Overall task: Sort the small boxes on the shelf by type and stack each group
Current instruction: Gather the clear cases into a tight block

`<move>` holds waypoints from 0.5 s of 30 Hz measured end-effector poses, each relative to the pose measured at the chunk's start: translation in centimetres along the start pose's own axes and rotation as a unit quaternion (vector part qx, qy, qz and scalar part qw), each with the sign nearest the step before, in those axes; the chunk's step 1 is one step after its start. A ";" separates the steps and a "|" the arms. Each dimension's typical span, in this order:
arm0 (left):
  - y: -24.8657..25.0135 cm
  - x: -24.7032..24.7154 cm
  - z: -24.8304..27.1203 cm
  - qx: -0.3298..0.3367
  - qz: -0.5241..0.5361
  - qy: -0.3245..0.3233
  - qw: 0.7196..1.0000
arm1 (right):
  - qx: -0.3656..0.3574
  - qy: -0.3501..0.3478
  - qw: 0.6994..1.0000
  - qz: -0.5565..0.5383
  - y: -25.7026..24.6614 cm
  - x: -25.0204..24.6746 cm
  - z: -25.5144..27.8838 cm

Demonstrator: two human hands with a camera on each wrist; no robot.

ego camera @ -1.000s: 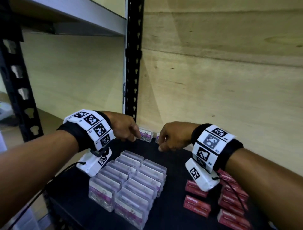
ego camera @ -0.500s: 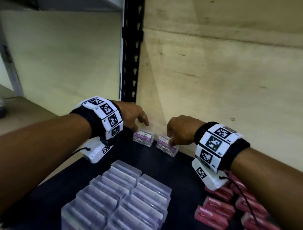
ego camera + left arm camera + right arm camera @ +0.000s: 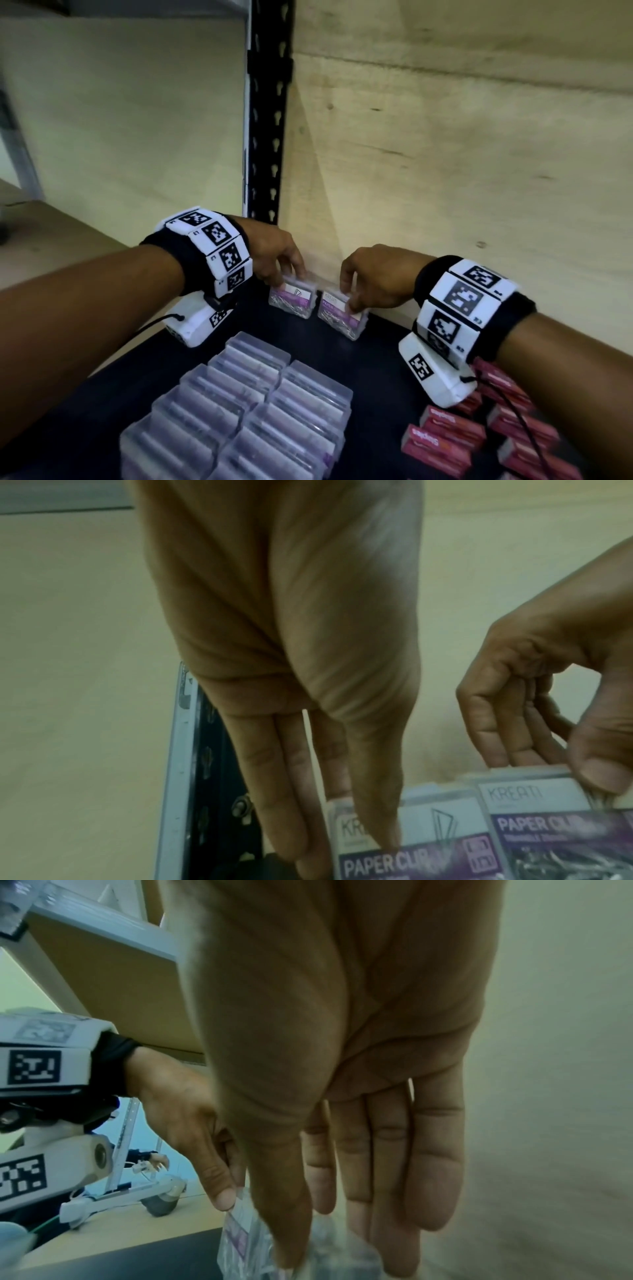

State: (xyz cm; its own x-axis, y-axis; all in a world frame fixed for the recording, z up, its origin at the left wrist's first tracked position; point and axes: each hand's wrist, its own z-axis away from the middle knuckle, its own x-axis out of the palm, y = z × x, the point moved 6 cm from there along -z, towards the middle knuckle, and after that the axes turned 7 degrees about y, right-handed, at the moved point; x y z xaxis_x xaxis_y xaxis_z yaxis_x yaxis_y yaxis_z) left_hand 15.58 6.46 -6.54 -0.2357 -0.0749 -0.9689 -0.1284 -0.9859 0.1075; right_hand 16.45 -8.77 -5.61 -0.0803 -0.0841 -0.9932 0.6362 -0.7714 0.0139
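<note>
Two clear paper clip boxes with purple labels stand side by side at the back of the shelf, against the wall. My left hand point(image 3: 291, 277) pinches the left box point(image 3: 294, 301), thumb on its front label and fingers behind; the left wrist view shows this left hand point(image 3: 346, 853) on the left box point(image 3: 428, 859). My right hand point(image 3: 349, 298) pinches the right box point(image 3: 337, 317) the same way. That right box point(image 3: 548, 831) nearly touches the left one. In the right wrist view my right hand point(image 3: 342, 1259) largely hides its box.
A tight block of several clear boxes point(image 3: 257, 411) fills the front middle of the black shelf mat point(image 3: 376, 377). Several red staples boxes point(image 3: 445, 442) lie at the front right. A wooden back wall point(image 3: 445, 171) and a black upright post point(image 3: 267, 137) close the back.
My left hand, hovering above the left box half a second ago, has come down and gripped it. My right hand has closed on the right box. The two boxes now sit closer together.
</note>
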 end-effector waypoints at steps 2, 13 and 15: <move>0.2 0.4 0.7 0.006 0.028 -0.016 0.999 | -0.007 -0.009 1.000 -0.007 -0.5 0.1 0.7; 2.1 1.9 5.9 0.007 0.087 -0.078 0.993 | -0.031 -0.054 0.996 -0.066 -3.2 1.4 5.8; 2.4 2.0 6.6 0.003 0.088 -0.076 0.993 | -0.035 -0.058 0.995 -0.074 -3.6 1.4 6.5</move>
State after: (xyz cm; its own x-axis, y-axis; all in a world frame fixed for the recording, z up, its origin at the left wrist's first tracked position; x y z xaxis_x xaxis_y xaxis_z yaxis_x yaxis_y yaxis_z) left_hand 8.46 4.94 -6.70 -0.3983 -0.2216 -0.8901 -0.0788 -0.9585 0.2739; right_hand 9.07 -10.24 -6.31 -0.2628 -0.0482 -0.9637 0.6629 -0.7347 -0.1440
